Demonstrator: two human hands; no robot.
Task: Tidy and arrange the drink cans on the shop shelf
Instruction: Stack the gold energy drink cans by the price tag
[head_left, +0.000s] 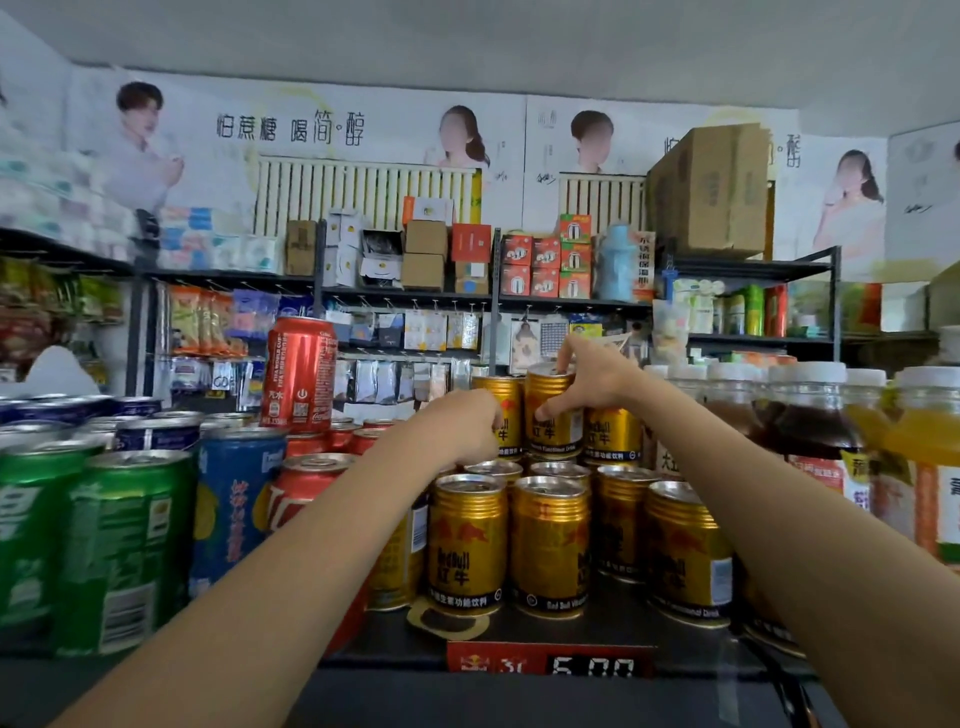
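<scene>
Holding gold cans up on the stack
Right hand pinches the top gold can; left hand curls round the gold can beside it.

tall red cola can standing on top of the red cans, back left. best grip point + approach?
Take the tall red cola can around its mid-body, coming from the front and slightly right. It stands upright and alone on the lower red cans, with both sides exposed. The blue can and green cans crowd the lower left, and a top pinch risks tipping it.
</scene>
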